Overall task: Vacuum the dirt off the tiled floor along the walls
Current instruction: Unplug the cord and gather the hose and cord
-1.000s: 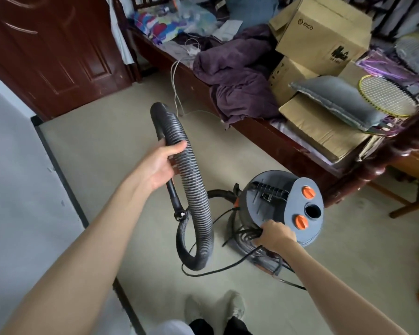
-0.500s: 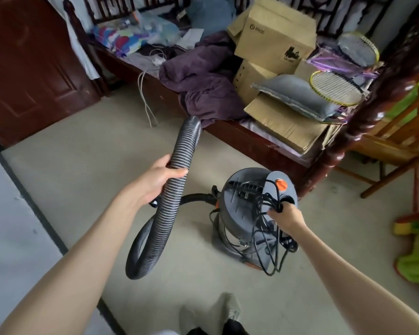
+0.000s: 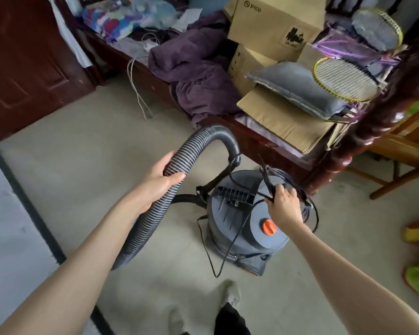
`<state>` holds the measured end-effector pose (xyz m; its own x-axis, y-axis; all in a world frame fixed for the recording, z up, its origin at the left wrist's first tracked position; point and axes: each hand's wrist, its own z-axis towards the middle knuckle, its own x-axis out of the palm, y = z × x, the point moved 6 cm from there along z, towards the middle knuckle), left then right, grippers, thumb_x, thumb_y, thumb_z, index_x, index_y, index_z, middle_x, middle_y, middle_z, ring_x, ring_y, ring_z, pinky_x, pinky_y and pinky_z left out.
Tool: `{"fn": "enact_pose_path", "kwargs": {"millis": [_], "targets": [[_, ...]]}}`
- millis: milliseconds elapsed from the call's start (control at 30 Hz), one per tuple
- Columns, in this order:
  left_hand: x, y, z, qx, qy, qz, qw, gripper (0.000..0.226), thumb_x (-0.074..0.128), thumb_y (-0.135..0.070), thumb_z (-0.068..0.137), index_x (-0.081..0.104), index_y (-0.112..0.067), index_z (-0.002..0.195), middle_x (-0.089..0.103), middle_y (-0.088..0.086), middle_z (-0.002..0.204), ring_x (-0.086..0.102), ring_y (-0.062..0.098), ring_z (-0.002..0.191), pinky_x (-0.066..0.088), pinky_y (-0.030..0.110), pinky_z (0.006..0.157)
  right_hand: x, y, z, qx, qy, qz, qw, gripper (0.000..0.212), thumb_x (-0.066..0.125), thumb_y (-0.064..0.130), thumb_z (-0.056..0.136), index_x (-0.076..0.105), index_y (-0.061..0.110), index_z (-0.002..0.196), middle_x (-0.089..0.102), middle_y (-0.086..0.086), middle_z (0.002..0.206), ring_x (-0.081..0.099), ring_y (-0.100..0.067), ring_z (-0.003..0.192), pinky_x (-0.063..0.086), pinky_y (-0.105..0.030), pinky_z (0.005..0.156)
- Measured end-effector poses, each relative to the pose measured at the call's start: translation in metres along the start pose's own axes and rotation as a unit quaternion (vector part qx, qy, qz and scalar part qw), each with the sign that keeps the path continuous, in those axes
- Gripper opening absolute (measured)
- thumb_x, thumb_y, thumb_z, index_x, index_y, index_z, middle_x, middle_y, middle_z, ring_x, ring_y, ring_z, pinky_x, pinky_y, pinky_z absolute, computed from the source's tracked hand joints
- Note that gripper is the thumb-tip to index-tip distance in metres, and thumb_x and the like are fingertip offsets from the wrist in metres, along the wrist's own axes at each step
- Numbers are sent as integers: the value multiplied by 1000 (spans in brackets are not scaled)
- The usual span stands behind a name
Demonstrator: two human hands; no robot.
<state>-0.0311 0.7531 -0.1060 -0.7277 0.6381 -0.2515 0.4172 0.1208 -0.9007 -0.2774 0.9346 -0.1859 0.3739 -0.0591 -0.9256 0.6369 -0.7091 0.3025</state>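
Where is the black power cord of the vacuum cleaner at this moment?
In the head view, right of centre, the right hand grips the bunched power cord above the grey vacuum cleaner; loops hang down its sides.

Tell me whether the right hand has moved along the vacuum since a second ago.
Yes. The right hand went from the vacuum's near side to its far side, toward the bed.

left hand (image 3: 160, 182) grips ribbed hose (image 3: 196, 143) | right hand (image 3: 284, 204) pinches black cord (image 3: 267, 180) above grey vacuum (image 3: 240, 228)
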Motion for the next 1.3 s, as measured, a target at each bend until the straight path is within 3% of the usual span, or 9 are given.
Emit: {"fn": "enact_pose_path", "kwargs": {"millis": [200,367,533,600,733,833,933,1133,1300], "targets": [[55,73,43,-49,6,38,998,70,60,-18,91,23,-35,148,42,-9,142,45,12,126,35,40,109,84,-20,28,-34,142,-58,988,40,48,35,101,40,7,128,58,-12,127,34,-31,129,33,-41,96],[90,138,63,-69,18,68,995,65,59,-5,88,32,-31,142,47,-27,116,46,4,115,32,-2,81,118,-25,44,-64,155,-103,980,41,46,40,100,38,10,128,60,-7,124,35,-27,126,29,-40,95],[99,195,86,-113,42,80,989,71,56,0,89,24,-22,148,40,-8,141,40,9,129,30,20,102,130,-20,55,-87,55,-93,990,58,64,37,90,47,6,135,45,-15,140,37,-35,132,24,-48,109],[102,205,102,-118,72,107,985,75,55,0,89,18,-23,150,36,-6,145,40,13,131,33,24,103,141,-19,62,-72,75,-83,991,79,59,51,90,30,9,150,23,-13,158,16,-30,148,9,-49,118],[102,233,120,-181,85,120,972,67,56,1,87,26,-19,143,51,3,128,58,12,90,44,16,63,153,-17,68,-61,81,-79,992,93,41,71,88,14,12,156,5,-5,165,-1,-22,152,3,-45,121],[103,242,134,-201,36,65,977,33,61,-21,91,41,-15,117,57,5,116,59,13,86,46,23,69,152,-16,69,-60,68,-83,992,92,39,71,88,17,11,155,8,-7,165,1,-24,152,6,-45,121],[101,239,159,-185,-52,123,974,35,63,-36,89,47,-8,103,60,4,103,61,22,94,38,21,72,152,-15,67,-60,56,-85,993,90,46,67,88,25,8,153,17,-10,162,9,-27,151,12,-47,120],[109,240,195,-158,6,177,971,55,62,-23,91,42,-12,141,58,11,130,53,27,120,38,31,101,150,-13,67,-57,32,-87,994,83,58,57,86,40,2,146,36,-15,154,22,-33,147,25,-53,117],[110,245,196,-121,34,202,971,55,61,-16,91,42,-19,143,53,18,124,55,30,113,40,35,101,150,-11,66,-48,33,-100,993,83,63,54,86,41,1,145,42,-15,151,24,-35,147,26,-54,117]]}}
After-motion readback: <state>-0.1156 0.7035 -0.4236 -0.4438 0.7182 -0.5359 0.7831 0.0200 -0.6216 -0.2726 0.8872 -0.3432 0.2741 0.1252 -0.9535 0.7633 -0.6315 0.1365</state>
